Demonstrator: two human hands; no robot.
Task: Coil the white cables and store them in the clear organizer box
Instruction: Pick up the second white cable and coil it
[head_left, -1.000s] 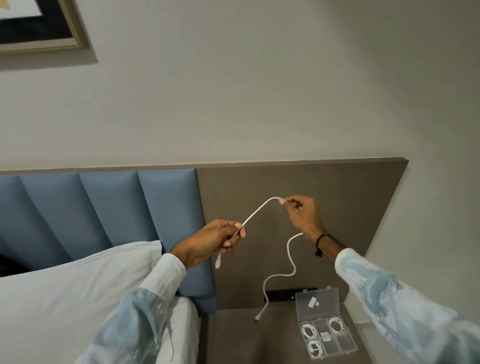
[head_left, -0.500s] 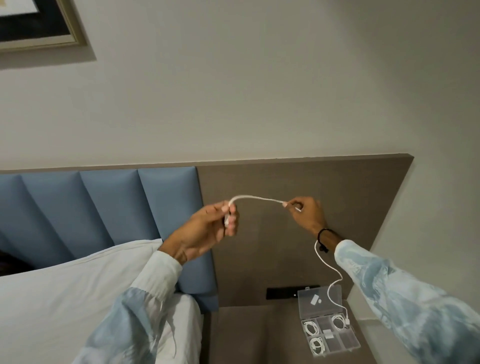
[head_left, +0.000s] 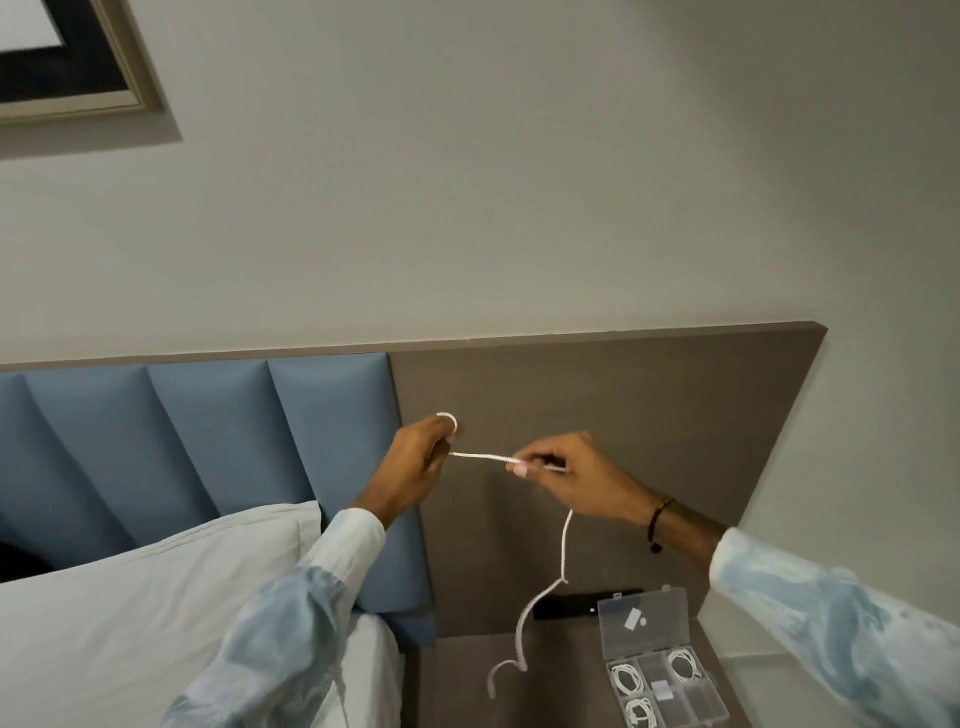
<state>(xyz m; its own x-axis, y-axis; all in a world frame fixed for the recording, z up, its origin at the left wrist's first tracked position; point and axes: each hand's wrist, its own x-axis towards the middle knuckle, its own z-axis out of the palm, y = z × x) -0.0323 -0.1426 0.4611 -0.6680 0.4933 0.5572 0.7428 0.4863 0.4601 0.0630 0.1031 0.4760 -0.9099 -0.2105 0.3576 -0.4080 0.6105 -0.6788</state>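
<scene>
My left hand (head_left: 415, 457) pinches one end of a white cable (head_left: 563, 551), with a small loop showing above its fingers. A short taut stretch runs right to my right hand (head_left: 576, 478), which pinches the cable too. Below that hand the rest of the cable hangs wavy, its free end curling just above the nightstand (head_left: 467, 691). The clear organizer box (head_left: 693, 704) lies open at the lower right, lid up, with three coiled white cables in its compartments.
A brown headboard panel (head_left: 649, 410) rises behind the hands, with a black socket strip (head_left: 576, 605) low on it. Blue padded headboard (head_left: 208, 441) and a white pillow (head_left: 130, 613) fill the left. A framed picture (head_left: 78, 62) hangs at the top left.
My hands have drawn closer together and a small loop has formed at my left hand. The hanging tail has swung left, away from the box, to over the nightstand.
</scene>
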